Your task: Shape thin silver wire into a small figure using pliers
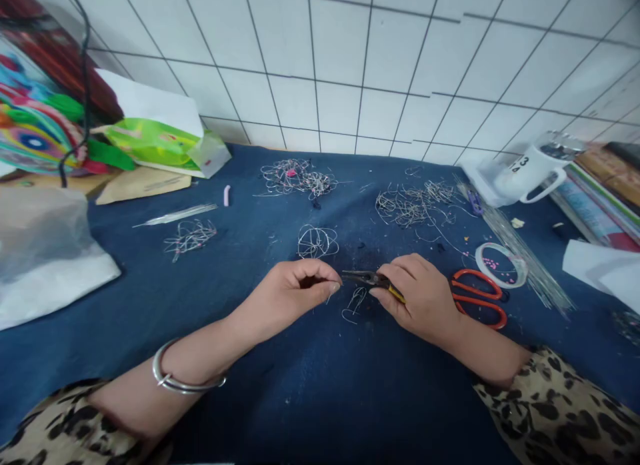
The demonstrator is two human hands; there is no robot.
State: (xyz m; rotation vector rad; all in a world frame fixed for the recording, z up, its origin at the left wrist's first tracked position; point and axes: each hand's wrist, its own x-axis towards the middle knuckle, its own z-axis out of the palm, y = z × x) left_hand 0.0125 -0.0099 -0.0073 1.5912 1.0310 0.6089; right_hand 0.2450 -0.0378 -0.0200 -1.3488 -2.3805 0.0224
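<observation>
My left hand [295, 288] is closed in a pinch between thumb and forefinger on a thin piece of wire [329, 297], most of it hidden by the fingers. Wrapped in my right hand [417, 295] is a pair of long-nosed pliers [361, 276] with a bit of yellow on the handle; the jaws point left, their tips close to my left fingertips. Just below the jaws lies a small bent wire piece [356, 301] on the blue cloth [310, 398]. A round coil of wire [318, 241] sits right behind my left hand.
Tangled wire heaps [415, 203] lie toward the wall, and bent wire pieces [190, 238] at left. Orange-handled scissors [480, 298], a round dish [501, 265] with pink beads and straight wires [535, 271] are at right, near a white mug [530, 171]. A plastic bag [50, 251] lies far left.
</observation>
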